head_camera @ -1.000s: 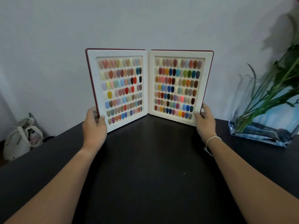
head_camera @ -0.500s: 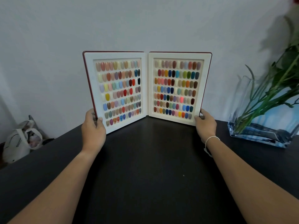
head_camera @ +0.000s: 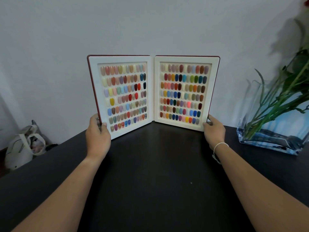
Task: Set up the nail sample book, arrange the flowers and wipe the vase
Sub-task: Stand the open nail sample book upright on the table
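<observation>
Between the earlier frames and the present one, little shifts: the nail sample book (head_camera: pixel 153 94) stands slightly more squarely toward the camera, and both hands keep their places at its lower outer corners. It stands upright and opened into a shallow V near the far edge of the dark table (head_camera: pixel 153 173), close to the wall (head_camera: pixel 66 39), its two white panels facing the viewer. This spread of the covers is probably what lets it stand on its bottom edges, so the hands appear to be trimming the angle rather than carrying weight. The left hand (head_camera: pixel 97 133) grips the lower outer corner of the left panel, thumb on the white face and fingers curled behind the red cover. The right hand (head_camera: pixel 214 129) holds the matching corner of the right panel in the same way; a white bracelet (head_camera: pixel 219 146) circles that wrist.

Each panel has a recessed tray filled with rows of coloured nail tips. Toward the right edge of the table, well apart from the book, sits a clear rectangular vase (head_camera: pixel 255 131) holding shallow water and several green flower stems (head_camera: pixel 274 104) that lean rightward out of frame; the blooms are mostly cut off. The flowers and vase seem untouched as yet. Beyond the table's left edge, a pale tote bag (head_camera: pixel 21 148) rests on the floor.
</observation>
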`<action>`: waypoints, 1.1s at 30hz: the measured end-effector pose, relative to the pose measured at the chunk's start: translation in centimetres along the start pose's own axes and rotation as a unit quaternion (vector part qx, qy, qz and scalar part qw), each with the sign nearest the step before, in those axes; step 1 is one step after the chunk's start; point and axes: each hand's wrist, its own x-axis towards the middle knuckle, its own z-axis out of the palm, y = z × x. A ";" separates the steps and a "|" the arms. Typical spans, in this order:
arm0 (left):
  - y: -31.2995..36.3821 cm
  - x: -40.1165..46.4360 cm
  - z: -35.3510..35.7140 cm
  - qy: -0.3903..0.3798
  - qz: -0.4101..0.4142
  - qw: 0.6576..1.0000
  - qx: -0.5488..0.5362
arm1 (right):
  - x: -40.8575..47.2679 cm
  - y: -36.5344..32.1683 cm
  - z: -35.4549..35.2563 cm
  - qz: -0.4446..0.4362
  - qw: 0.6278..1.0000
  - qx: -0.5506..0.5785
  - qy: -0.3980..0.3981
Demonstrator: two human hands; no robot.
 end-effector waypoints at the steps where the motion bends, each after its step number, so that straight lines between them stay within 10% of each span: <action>1: 0.0 0.0 0.0 0.001 -0.001 1.000 0.001 | 0.0 0.0 0.0 0.002 1.000 0.002 -0.001; 33: -0.6 0.1 0.1 0.013 -0.013 1.000 -0.025 | 1.0 0.4 0.2 -0.040 0.995 -0.090 -0.032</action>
